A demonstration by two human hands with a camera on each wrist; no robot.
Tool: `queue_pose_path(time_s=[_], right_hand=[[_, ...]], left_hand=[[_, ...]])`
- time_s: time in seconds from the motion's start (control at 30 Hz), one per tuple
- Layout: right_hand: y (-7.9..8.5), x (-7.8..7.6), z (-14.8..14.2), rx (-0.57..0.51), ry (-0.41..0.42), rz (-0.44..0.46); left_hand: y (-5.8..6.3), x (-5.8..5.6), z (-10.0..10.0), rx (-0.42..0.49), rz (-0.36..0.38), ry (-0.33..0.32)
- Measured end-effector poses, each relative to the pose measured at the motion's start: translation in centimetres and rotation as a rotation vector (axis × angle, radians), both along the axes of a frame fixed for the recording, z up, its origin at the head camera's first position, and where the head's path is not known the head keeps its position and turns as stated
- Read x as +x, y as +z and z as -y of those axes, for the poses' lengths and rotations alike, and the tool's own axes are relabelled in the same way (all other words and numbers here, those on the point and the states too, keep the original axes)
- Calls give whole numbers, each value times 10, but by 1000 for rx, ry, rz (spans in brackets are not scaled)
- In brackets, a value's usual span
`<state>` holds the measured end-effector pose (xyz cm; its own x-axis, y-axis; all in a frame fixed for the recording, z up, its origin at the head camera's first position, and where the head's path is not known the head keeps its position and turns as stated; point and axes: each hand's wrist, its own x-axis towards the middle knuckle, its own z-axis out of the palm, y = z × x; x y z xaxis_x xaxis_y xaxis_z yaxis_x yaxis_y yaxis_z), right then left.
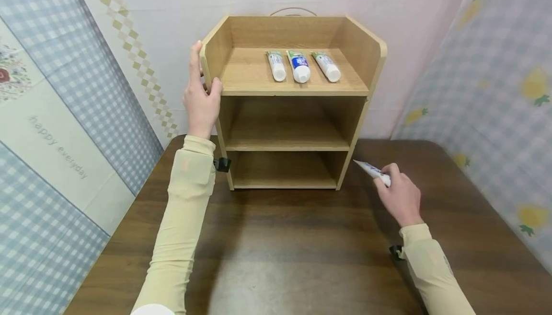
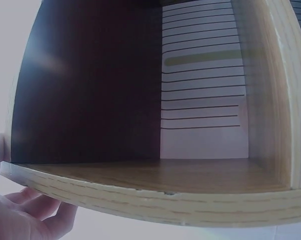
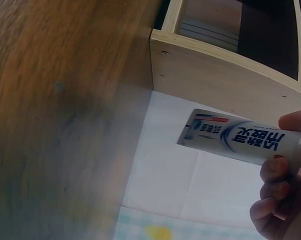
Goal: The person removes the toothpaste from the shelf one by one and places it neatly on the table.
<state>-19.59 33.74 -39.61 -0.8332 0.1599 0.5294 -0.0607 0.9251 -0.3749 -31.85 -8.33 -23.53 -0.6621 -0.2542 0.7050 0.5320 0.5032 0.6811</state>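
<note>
A white toothpaste tube with blue print is pinched near its cap end by my right hand, just right of the shelf's lower part. Its flat end points up and left toward the shelf side in the head view. My left hand grips the left side edge of the wooden shelf at its top tier, thumb on the front edge. On that tier lie three more tubes: a white tube, a blue and white tube, and another white tube, caps toward me.
The shelf stands at the back of a dark brown table; its middle board and bottom board hold nothing. Behind hangs a pale cloth, with a checked cloth on the left and a pineapple-print cloth on the right.
</note>
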Motion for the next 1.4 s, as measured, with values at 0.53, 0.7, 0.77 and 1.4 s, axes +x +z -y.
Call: queue_pose_path(time_s=[0.53,0.7,0.77,1.4], right_hand=[[-8,-1,-9,113,126,313],[-7,-2,-11,174,179,373],[-7,-2,-11,196,211,438],[-23,0,-7,242,268,600]], left_hand=[[1,2,-3,-10,21,6],[3,2,-3,-4,12,-8],[3,2,-3,-2,8,-13],[-1,1,-2,15,0,-32]])
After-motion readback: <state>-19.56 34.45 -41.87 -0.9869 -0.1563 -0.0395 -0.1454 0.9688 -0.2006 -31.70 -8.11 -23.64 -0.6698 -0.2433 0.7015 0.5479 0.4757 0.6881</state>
